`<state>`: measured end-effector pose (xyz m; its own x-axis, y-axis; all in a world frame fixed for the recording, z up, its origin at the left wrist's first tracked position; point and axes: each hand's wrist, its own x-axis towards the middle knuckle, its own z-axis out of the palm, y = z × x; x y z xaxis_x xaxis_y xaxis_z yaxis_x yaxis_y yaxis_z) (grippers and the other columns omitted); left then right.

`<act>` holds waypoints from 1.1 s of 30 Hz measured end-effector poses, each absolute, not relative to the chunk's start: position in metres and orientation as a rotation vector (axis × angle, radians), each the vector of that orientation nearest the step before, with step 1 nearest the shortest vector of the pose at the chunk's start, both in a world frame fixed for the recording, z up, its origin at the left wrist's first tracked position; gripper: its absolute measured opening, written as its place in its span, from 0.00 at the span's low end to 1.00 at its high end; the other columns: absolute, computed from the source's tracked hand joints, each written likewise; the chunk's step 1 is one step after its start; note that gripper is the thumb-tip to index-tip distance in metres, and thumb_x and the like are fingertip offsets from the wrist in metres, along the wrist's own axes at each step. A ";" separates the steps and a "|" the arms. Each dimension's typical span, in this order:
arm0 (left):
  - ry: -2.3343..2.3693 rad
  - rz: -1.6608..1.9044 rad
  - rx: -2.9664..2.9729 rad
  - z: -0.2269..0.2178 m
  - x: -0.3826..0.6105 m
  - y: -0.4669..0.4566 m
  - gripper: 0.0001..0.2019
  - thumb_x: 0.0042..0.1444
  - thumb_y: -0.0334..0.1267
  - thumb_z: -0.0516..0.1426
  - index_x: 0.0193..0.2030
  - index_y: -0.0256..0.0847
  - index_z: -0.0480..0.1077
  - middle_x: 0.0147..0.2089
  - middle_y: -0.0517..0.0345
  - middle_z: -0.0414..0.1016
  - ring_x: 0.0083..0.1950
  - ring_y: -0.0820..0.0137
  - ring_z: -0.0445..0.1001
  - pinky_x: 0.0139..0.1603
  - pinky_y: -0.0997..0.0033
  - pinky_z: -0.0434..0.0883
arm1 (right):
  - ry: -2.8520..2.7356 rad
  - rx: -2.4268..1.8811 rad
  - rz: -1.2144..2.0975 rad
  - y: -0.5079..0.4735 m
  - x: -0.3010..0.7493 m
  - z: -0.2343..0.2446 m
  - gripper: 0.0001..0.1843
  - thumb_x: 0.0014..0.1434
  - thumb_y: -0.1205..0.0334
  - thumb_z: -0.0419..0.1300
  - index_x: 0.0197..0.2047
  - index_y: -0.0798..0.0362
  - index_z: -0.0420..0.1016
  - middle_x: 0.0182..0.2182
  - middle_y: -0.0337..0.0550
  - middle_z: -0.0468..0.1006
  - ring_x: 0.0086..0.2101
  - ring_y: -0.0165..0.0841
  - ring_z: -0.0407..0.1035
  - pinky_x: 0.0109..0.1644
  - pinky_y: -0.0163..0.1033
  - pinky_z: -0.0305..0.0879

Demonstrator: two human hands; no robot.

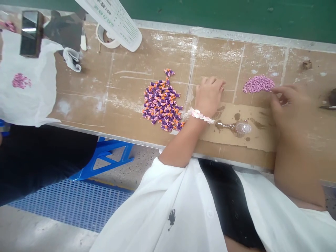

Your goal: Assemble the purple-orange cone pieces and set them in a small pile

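My left hand (210, 93), with a pink-and-white band (201, 115) at its wrist, rests on the cardboard with its fingers curled in. Whatever those fingers hold, if anything, is hidden. To its left lies a heap of small purple, orange and pink figures (161, 103). My right hand (288, 99), somewhat blurred, has its thumb and forefinger drawn together at the right edge of a pile of tiny pink pieces (258, 84). What sits between those fingertips is too small to make out. Between my forearms a clear, glossy blob (243, 128) lies on a stained cardboard piece (259, 140).
A white bottle (115, 22) leans in over a tape roll (107, 38) at the back. At left, white paper (39, 94) bears pink bits (21, 81) and a dark block (31, 33). Another person's dark-clothed leg (44, 157) is by a blue stool (110, 154).
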<state>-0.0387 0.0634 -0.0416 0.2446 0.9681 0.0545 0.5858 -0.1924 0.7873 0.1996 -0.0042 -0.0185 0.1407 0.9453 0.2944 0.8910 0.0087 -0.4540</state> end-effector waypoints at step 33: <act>1.317 0.842 2.058 -0.022 -0.023 0.032 0.11 0.60 0.36 0.55 0.47 0.40 0.74 0.54 0.49 0.72 0.58 0.60 0.66 0.62 0.56 0.64 | -1.987 -2.065 0.090 0.012 0.207 -0.043 0.05 0.58 0.63 0.53 0.37 0.54 0.68 0.42 0.54 0.72 0.49 0.44 0.64 0.53 0.54 0.64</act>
<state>-0.0228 0.0321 -0.0217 0.3234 0.9225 0.2105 0.5781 -0.3687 0.7279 0.2065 0.0125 -0.0428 0.0553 0.9881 0.1433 0.9712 -0.0199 -0.2374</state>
